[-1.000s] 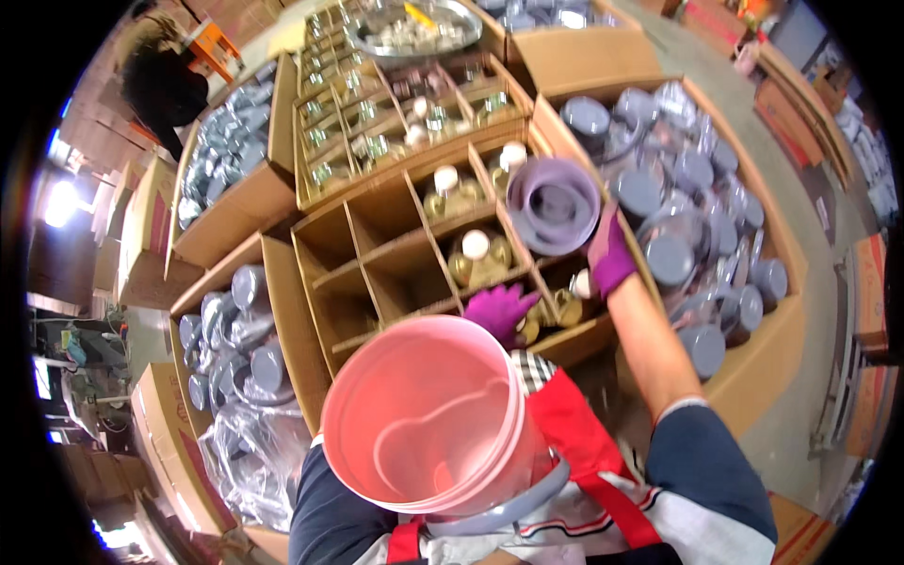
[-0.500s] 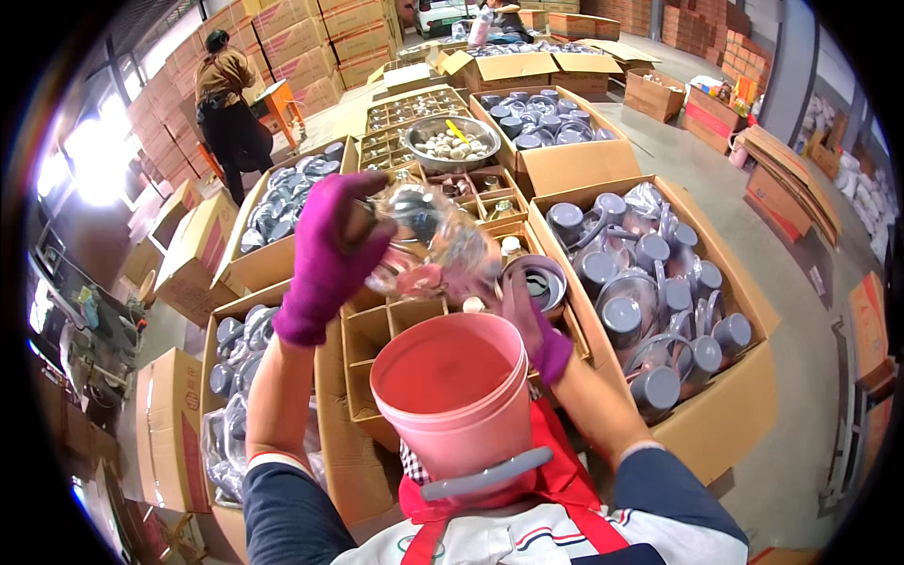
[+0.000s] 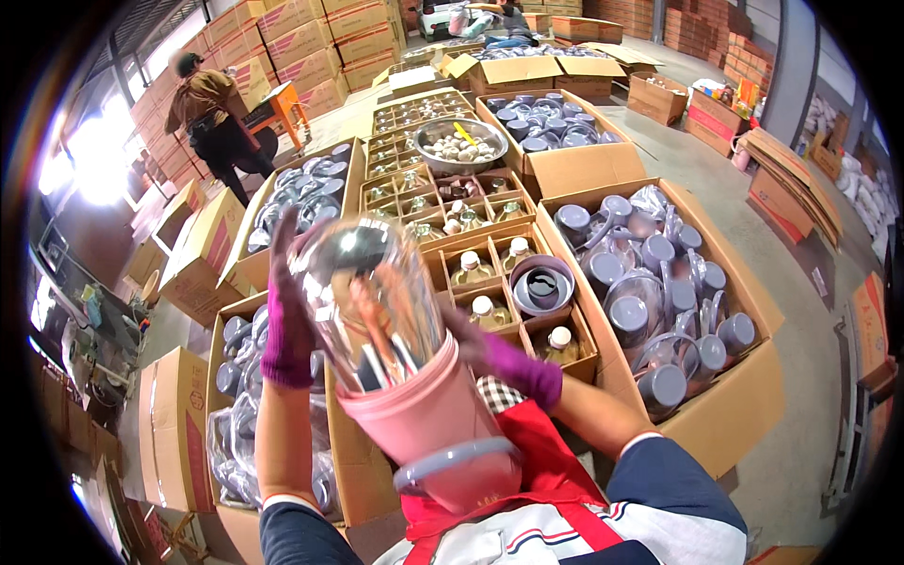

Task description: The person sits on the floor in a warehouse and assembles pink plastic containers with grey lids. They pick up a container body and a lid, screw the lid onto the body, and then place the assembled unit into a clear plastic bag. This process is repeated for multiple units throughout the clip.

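Note:
A clear, glossy, round-topped vessel (image 3: 367, 273) stands tilted with its lower end at the mouth of a pink bucket (image 3: 414, 405). That bucket leans against my red apron and has a grey handle (image 3: 459, 463) across its front. Purple gloves cover both hands. My left hand (image 3: 290, 315) is closed along the vessel's left side, fingers pointing up. Beside the vessel's lower right and the bucket's rim is my right hand (image 3: 499, 356), its fingers blurred and partly hidden. Reflections blur what shows inside the vessel.
Ahead, a divided carton (image 3: 513, 231) holds white-capped bottles (image 3: 485, 311) and a grey-purple cup (image 3: 541, 284). A metal bowl (image 3: 460, 149) of small pale pieces rests farther back. Cartons of grey-lidded jugs (image 3: 659, 282) flank it. A person (image 3: 212, 113) stands at the far left, another (image 3: 513, 26) at the back.
The clear vessel, a blur between my hands above the divided carton, has come left and down to the bucket. The bucket has tilted left. My right hand has drawn back from the grey-purple cup.

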`<state>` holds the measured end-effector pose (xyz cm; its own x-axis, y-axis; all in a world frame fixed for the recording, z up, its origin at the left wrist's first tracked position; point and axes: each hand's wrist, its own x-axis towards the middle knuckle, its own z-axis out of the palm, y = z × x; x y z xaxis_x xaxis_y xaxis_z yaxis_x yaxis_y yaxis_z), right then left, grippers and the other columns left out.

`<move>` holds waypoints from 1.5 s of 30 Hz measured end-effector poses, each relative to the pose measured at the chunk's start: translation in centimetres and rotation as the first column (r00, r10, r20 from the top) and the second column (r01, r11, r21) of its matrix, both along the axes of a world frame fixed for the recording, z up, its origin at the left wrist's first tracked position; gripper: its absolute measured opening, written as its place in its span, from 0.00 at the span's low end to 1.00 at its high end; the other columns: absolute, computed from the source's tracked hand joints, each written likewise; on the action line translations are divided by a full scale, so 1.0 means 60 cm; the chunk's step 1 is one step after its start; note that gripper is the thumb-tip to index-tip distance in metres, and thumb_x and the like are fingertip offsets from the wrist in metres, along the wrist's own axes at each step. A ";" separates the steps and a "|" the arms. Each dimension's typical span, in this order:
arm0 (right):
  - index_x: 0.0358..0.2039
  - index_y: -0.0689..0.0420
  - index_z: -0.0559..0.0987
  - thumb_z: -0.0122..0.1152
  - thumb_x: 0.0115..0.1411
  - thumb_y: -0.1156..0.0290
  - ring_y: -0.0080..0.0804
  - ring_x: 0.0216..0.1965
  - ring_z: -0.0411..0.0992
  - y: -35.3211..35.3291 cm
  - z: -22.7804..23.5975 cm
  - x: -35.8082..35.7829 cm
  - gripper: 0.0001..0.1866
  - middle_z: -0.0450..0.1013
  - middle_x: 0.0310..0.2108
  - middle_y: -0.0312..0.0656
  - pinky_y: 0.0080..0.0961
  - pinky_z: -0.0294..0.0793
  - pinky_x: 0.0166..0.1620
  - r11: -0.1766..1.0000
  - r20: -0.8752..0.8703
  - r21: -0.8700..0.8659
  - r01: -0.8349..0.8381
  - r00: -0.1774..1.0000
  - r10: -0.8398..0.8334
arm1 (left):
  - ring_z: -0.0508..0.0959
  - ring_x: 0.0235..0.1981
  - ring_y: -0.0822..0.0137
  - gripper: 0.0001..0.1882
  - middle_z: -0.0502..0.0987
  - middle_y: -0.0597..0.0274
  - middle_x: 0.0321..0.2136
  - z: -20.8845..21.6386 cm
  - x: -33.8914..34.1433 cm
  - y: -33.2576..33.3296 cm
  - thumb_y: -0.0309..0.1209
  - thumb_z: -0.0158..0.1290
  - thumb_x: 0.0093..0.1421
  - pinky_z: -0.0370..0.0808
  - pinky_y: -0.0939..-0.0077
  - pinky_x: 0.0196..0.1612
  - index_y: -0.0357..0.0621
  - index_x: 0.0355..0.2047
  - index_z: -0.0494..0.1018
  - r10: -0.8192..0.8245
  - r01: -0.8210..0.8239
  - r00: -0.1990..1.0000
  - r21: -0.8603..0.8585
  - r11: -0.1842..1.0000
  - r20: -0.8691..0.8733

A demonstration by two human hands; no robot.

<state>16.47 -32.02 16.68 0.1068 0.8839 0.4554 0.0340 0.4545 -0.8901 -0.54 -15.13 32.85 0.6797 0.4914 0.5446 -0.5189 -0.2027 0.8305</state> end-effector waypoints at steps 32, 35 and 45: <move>0.68 0.56 0.58 0.49 0.70 0.62 0.36 0.65 0.61 0.019 0.226 0.076 0.29 0.61 0.66 0.42 0.36 0.59 0.68 0.858 0.205 0.450 0.248 0.906 -0.370 | 0.58 0.68 0.44 0.33 0.63 0.46 0.65 0.085 0.004 -0.107 0.43 0.61 0.53 0.50 0.41 0.69 0.57 0.61 0.71 0.395 -0.269 0.893 0.959 0.083 0.216; 0.68 0.56 0.58 0.50 0.70 0.64 0.37 0.66 0.60 -0.014 0.270 0.054 0.29 0.60 0.66 0.43 0.36 0.57 0.68 0.828 0.472 0.551 0.104 0.779 -0.412 | 0.60 0.67 0.46 0.34 0.66 0.50 0.63 0.040 -0.046 -0.070 0.42 0.63 0.50 0.51 0.42 0.69 0.60 0.59 0.72 0.460 -0.155 0.848 0.953 -0.260 0.263; 0.66 0.58 0.60 0.57 0.65 0.64 0.38 0.63 0.63 0.034 0.227 0.065 0.32 0.63 0.63 0.44 0.36 0.60 0.66 0.922 0.587 0.385 0.024 0.765 -0.265 | 0.69 0.60 0.42 0.42 0.66 0.44 0.61 0.001 -0.036 -0.016 0.53 0.64 0.45 0.58 0.38 0.64 0.57 0.61 0.69 0.524 -0.349 0.805 0.936 0.041 0.278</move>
<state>20.40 -30.01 30.32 -0.1902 0.6591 0.7276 0.6097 0.6602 -0.4387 -2.72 -16.08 32.91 0.6365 -0.0869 0.7664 0.0508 -0.9867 -0.1541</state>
